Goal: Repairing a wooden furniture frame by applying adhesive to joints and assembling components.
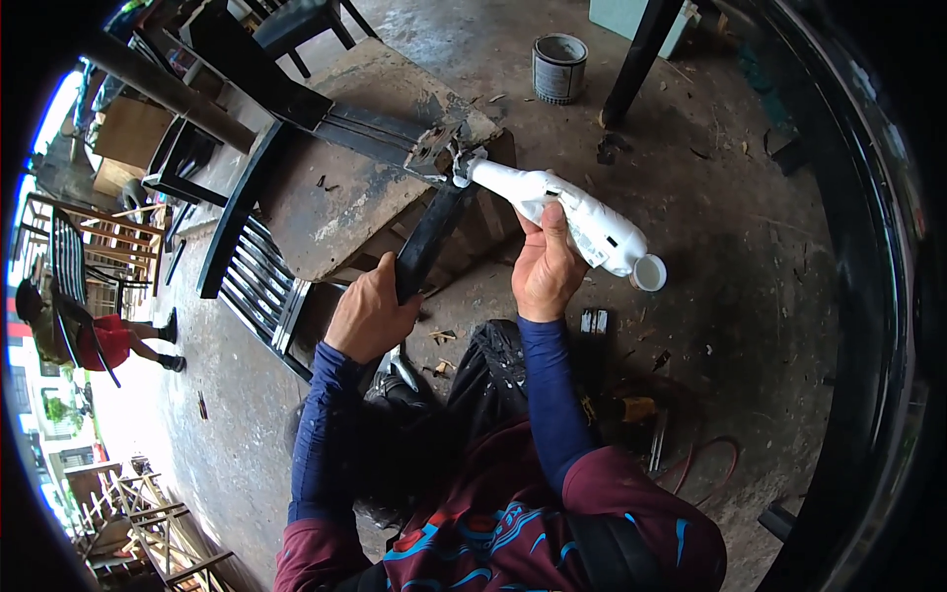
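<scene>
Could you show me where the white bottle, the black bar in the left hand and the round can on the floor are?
White bottle (pixel 598 221): head view, side of its body.
Black bar (pixel 432 242): head view, middle of its visible length.
Round can (pixel 558 76): head view, outer wall.

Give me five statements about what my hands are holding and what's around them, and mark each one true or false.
1. The left hand grips a black wooden piece. True.
2. The right hand is empty. False: it holds a white bottle.
3. A round can stands on the floor. True.
4. The forearm sleeves are yellow. False: they are dark blue.
5. The bottle's narrow end points toward the wooden joint. True.
</scene>
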Demonstrator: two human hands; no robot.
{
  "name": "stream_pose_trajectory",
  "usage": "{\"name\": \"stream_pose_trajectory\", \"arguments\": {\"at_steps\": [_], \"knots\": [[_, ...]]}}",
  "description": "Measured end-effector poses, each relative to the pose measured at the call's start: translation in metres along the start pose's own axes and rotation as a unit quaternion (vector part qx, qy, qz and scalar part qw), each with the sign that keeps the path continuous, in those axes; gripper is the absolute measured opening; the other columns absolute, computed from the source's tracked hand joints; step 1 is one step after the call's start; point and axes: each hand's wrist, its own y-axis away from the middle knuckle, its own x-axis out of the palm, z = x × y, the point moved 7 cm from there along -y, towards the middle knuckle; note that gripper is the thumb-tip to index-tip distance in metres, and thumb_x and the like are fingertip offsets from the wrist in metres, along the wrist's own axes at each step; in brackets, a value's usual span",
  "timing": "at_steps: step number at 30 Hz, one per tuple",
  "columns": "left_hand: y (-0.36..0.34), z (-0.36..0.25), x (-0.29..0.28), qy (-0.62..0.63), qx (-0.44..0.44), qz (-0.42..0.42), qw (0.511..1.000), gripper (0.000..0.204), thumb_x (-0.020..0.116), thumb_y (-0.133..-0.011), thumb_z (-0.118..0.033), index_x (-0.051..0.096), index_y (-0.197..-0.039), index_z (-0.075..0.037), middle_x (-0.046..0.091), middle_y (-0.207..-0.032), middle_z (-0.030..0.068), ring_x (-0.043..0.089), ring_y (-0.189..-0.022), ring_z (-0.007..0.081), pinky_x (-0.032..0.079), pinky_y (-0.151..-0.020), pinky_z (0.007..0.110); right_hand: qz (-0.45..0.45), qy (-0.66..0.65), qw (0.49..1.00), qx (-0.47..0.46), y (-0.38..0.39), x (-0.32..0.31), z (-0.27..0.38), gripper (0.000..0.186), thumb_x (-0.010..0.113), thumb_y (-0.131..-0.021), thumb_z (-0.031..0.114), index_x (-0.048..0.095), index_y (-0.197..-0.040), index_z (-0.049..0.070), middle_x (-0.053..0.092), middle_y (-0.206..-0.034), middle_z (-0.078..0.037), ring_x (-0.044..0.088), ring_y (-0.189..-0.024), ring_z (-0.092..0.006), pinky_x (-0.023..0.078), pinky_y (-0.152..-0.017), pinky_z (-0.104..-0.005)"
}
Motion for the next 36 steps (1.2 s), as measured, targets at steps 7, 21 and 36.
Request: {"name": "stream_pose_trajectory", "arguments": {"at_steps": [7, 21, 36], "knots": [[-0.006, 0.002, 0.002, 0.01, -0.005, 0.0, 1.0, 0.038, 0.074, -0.081, -0.019, 0.053, -0.104, 0.003, 0.061, -0.076, 0.0229, 0.065, -0.075, 0.0403, 0.05, -0.069, 0.046, 0.016, -0.009, 1.0, -0.003, 0.008, 0.01, -0.01, 0.055, 0.074, -0.093, 0.019, 0.049, -0.14, 0.003, 0.058, -0.136, -0.017, 0.06, -0.123, -0.0289, 0.053, -0.106, -0.0431], [0.008, 0.02, 0.022, -0.015, 0.041, -0.068, 0.997, 0.049, 0.066, -0.074, -0.02, 0.048, -0.112, 0.007, 0.069, -0.08, 0.0242, 0.07, -0.078, 0.0409, 0.056, -0.067, 0.048, -0.02, -0.019, 0.994, 0.107, 0.014, -0.016, -0.034, 0.042, 0.064, -0.1, 0.027, 0.056, -0.134, 0.004, 0.068, -0.115, -0.012, 0.066, -0.102, -0.0205, 0.056, -0.091, -0.0315], [-0.001, 0.02, 0.015, 0.007, 0.065, -0.08, 0.995, 0.047, 0.066, -0.075, -0.021, 0.05, -0.11, 0.006, 0.069, -0.08, 0.0234, 0.07, -0.078, 0.0419, 0.056, -0.066, 0.048, 0.008, -0.041, 0.995, 0.086, -0.008, -0.009, 0.003, 0.025, 0.068, -0.096, 0.024, 0.065, -0.112, 0.004, 0.058, -0.077, -0.003, 0.054, -0.07, -0.0119, 0.043, -0.068, -0.0247]]}}
